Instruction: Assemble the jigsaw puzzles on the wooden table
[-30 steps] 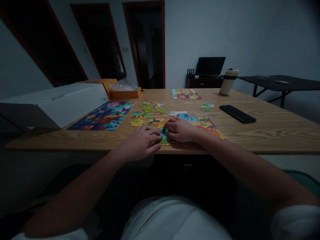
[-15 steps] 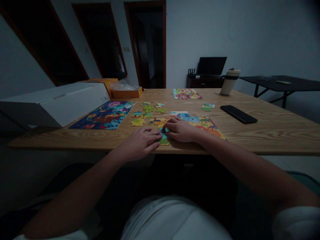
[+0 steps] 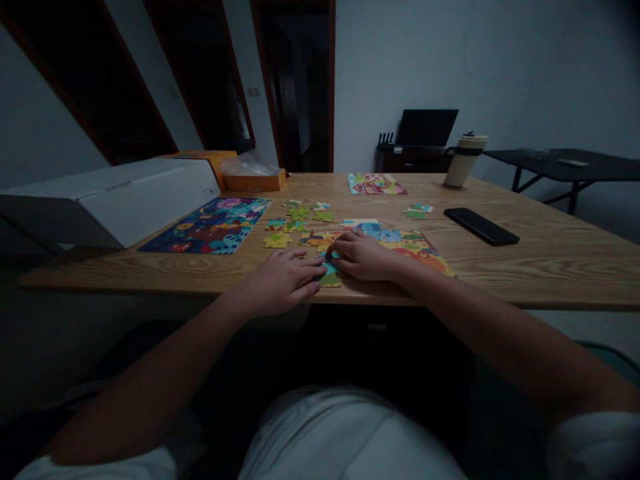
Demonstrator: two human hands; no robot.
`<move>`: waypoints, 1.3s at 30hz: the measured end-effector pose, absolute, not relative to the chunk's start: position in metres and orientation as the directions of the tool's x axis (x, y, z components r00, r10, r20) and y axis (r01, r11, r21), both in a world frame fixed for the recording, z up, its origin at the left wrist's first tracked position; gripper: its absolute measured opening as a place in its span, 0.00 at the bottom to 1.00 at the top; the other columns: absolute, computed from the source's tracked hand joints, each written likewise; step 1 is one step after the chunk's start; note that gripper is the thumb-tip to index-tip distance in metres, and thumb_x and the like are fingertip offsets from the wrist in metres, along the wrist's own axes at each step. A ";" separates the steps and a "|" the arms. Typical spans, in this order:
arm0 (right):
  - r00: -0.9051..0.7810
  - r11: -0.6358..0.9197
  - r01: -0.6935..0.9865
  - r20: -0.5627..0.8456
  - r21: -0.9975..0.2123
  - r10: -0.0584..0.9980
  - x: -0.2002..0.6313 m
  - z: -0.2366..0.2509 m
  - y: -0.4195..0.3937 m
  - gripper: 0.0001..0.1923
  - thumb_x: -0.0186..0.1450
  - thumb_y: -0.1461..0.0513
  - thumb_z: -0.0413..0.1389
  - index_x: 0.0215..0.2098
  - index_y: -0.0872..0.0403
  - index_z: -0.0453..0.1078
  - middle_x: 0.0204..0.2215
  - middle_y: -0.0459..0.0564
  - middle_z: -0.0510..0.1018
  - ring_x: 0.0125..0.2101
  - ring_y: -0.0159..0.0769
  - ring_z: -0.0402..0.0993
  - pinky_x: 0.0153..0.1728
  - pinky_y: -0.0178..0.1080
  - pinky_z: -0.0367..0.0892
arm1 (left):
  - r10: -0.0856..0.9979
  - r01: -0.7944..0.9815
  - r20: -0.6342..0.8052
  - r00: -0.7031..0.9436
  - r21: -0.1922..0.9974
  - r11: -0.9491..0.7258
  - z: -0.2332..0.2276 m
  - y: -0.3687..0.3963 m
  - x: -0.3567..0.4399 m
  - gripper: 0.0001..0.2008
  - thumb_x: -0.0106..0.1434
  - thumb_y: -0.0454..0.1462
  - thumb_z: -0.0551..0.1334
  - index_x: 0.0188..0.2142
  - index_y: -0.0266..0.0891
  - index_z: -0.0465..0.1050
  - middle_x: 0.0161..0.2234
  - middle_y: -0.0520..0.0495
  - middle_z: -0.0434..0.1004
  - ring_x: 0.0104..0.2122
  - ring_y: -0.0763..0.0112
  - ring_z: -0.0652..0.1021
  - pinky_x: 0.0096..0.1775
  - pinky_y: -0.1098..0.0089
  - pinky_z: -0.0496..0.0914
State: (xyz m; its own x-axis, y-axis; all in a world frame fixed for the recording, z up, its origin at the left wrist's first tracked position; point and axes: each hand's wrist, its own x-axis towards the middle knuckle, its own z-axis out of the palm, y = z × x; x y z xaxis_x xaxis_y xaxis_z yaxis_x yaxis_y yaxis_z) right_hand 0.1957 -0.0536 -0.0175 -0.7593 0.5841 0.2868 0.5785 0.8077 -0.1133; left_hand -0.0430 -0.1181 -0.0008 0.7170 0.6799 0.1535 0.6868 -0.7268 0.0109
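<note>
A partly built, colourful jigsaw puzzle lies near the front edge of the wooden table. My left hand rests flat at the table's front edge, fingertips touching a teal and green puzzle piece. My right hand lies over the puzzle's left end, its fingers pressing on the same piece from the other side. Several loose pieces are scattered just beyond my hands.
A finished dark-blue puzzle lies to the left beside a long white box. An orange box, another small puzzle, a tumbler and a black phone sit farther back and right.
Both hands stay on the piece, with only slight finger shifts. The camera has tilted a little, so everything sits slightly lower and to the right in view.
</note>
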 end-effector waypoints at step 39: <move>-0.825 0.868 0.439 0.277 -0.231 0.492 0.201 -0.007 -0.069 0.29 0.65 0.46 0.56 0.58 0.54 0.70 0.54 0.58 0.75 0.54 0.47 0.70 0.55 0.47 0.60 | 0.894 0.894 0.056 0.445 0.027 -0.447 0.010 -0.081 -0.112 0.27 0.69 0.51 0.48 0.58 0.40 0.70 0.60 0.42 0.68 0.58 0.56 0.69 0.57 0.60 0.62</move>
State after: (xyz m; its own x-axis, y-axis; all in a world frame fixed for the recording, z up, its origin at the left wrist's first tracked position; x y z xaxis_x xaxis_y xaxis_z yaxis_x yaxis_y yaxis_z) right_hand 0.2008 -0.0691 -0.0072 -0.8255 0.4916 0.2774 0.4395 0.8681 -0.2307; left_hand -0.1122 -0.0806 0.0097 0.4447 0.8939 0.0563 0.8943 -0.4466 0.0275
